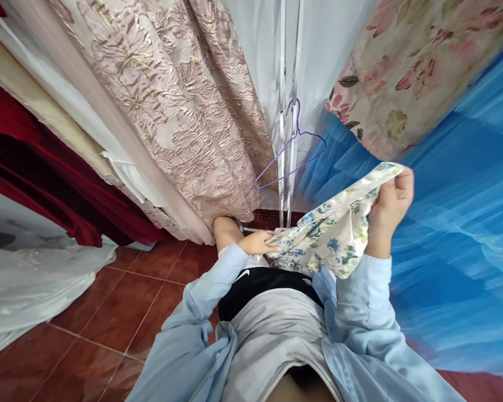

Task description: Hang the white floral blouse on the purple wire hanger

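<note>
A floral cloth (335, 234) is gripped at its top edge by the closed right hand (388, 209) and pinched lower by the left hand (257, 243); the purple hanger (291, 153) behind is seen bare, nothing yet hung

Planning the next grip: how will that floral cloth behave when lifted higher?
Probably floppy: the floral cloth sags in folds between the right hand and left hand. Likely light, since pinched fingers carry it. It may slip or unfold if one hand lets go.

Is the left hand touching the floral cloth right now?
Touching. The head view shows the left hand with fingers laid on the lower edge of the floral cloth, whose upper end the right hand grips.
</note>
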The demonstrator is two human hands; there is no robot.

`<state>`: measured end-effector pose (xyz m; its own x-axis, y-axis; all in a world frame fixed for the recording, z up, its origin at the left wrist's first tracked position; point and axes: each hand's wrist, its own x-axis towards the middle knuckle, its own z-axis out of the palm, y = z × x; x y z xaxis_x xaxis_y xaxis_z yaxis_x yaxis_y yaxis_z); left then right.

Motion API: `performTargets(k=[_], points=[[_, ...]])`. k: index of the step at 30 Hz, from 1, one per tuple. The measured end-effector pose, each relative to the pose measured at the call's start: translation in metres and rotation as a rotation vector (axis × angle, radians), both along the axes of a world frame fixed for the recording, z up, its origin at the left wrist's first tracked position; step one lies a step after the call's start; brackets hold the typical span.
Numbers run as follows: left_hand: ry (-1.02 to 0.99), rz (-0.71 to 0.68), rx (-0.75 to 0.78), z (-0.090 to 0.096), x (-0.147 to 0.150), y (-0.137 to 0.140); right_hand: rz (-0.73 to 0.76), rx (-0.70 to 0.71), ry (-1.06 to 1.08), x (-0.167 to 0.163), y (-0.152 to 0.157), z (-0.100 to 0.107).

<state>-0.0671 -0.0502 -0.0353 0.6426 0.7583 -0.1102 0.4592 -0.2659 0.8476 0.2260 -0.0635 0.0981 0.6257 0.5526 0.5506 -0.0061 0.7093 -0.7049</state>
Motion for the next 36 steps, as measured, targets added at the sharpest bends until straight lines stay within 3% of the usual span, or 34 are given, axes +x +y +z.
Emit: performTargets(k=[3, 5, 7, 9, 12, 16, 20, 22, 25, 29, 33, 36], points=[[-0.238, 0.298, 0.032, 0.005, -0.027, 0.014, -0.086, 0.003, 0.011, 0.019, 0.007, -0.006], [-0.466, 0.514, 0.112, 0.022, -0.044, 0.026, -0.073, -0.054, 0.007, 0.024, 0.013, -0.014], [-0.649, 0.611, 0.229, 0.045, -0.054, 0.037, -0.024, -0.121, 0.009, 0.023, 0.02, -0.026], [-0.744, 0.566, 0.299, 0.066, -0.051, 0.049, 0.006, -0.173, 0.009, 0.018, 0.028, -0.038], [-0.798, 0.466, 0.202, 0.082, -0.03, 0.07, -0.018, -0.228, -0.008, 0.015, 0.038, -0.058], [-0.95, 0.604, -0.014, 0.082, -0.002, 0.094, 0.003, -0.342, -0.094, 0.025, 0.047, -0.083], [-1.028, 0.729, -0.007, 0.095, -0.006, 0.102, 0.066, -0.515, -0.278, 0.042, 0.059, -0.099], [-0.998, 0.742, -0.005, 0.108, -0.017, 0.105, 0.018, -0.473, -0.346, 0.048, 0.074, -0.099], [-0.889, 0.717, -0.125, 0.127, -0.032, 0.111, -0.101, -0.36, -0.438, 0.056, 0.109, -0.093], [-0.774, 0.608, -0.266, 0.141, -0.037, 0.114, -0.191, -0.349, -0.414, 0.067, 0.166, -0.082], [-0.74, 0.588, -0.342, 0.145, -0.036, 0.112, -0.086, -0.473, -0.412, 0.07, 0.203, -0.077], [-0.726, 0.594, -0.397, 0.145, -0.042, 0.117, 0.043, -0.562, -0.391, 0.068, 0.207, -0.079]])
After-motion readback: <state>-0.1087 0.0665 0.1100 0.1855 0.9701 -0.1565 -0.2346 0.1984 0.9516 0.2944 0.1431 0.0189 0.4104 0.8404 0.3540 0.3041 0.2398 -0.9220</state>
